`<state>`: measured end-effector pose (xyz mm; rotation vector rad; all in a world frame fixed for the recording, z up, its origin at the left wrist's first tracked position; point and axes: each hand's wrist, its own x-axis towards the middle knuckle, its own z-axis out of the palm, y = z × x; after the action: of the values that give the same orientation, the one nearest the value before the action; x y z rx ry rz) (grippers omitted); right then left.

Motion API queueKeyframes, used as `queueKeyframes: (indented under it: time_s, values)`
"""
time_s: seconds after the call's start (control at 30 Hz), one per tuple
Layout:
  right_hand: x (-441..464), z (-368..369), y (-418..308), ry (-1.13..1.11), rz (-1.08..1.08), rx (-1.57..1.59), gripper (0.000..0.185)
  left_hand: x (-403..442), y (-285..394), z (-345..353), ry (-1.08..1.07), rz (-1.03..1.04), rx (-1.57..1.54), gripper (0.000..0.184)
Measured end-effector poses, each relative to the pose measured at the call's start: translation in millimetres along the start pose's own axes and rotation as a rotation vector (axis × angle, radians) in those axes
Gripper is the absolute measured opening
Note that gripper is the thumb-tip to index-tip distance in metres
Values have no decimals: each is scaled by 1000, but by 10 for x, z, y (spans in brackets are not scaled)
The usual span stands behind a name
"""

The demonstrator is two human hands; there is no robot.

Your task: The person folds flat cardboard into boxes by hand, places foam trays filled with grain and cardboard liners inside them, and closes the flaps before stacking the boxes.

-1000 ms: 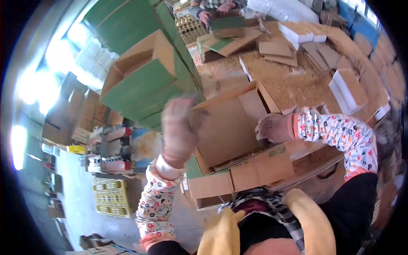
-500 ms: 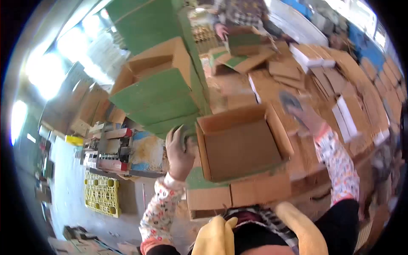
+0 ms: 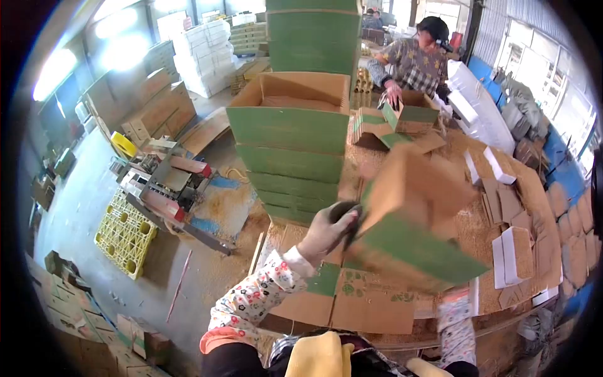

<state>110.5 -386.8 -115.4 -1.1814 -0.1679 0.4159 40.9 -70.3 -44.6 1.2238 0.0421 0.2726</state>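
A green-and-brown cardboard box (image 3: 414, 248), blurred by motion, is tilted up above the worktable. My left hand (image 3: 330, 229), in a glove with dark fingertips, grips its left side. The right forearm in a floral sleeve reaches up to the box's lower right, and the box hides my right hand. Beneath the box lie flat cardboard flaps (image 3: 370, 301) with green print at the table's near edge. Left of the box rises a tall stack of green cartons (image 3: 289, 135), with an open carton at its front.
Across the table a co-worker (image 3: 418, 63) handles another green box (image 3: 411, 113). White-edged boxes (image 3: 515, 257) and cardboard pieces lie on the sawdust-covered table at right. On the floor at left are a yellow pallet (image 3: 125, 232) and a machine (image 3: 166, 182).
The open box has been lifted off the flaps and tilted. My left hand has moved from beside it to its left side. The view has swung up, showing more of the co-worker.
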Motion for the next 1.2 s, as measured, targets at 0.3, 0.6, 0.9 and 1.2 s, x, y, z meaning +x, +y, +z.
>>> queueKeyframes:
  time_s: [0.3,0.6,0.9,1.2]
  values:
    - [936,1137,-692,63,-357,-575,41,623,1181,-1639,398,745,469,57]
    - [2512,2172,-808,-108,-388,-914,41,800,704,-2014,729,747,782,77]
    - [541,601,44,39,208,-548,42,-1367,903,-1394,-1341,9,43,66]
    - [-113,764,-364,-79,82,-205,34,-1620,1044,653,-1089,534,-90,44]
